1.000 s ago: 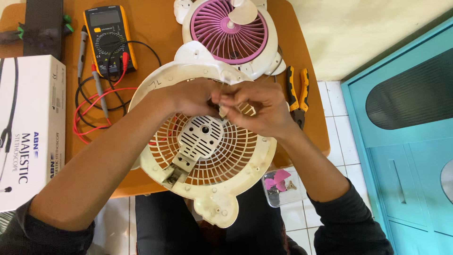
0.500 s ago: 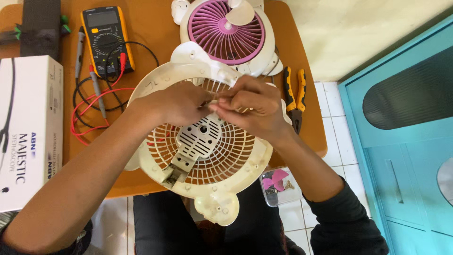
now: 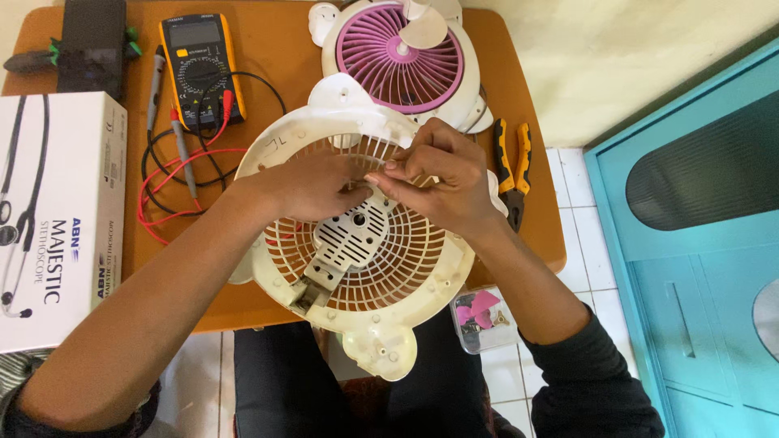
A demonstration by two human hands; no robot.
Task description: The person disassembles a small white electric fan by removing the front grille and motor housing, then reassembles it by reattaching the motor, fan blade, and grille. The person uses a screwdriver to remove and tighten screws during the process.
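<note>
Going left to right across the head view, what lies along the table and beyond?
White cardboard box → yellow multimeter → left hand → right hand, both on the cream fan grille → yellow-handled pliers → turquoise door.

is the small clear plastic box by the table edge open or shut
Open: the small clear plastic box shows no lid over it, and pink pieces lie bare inside. It sits below the cream round fan grille.
</note>
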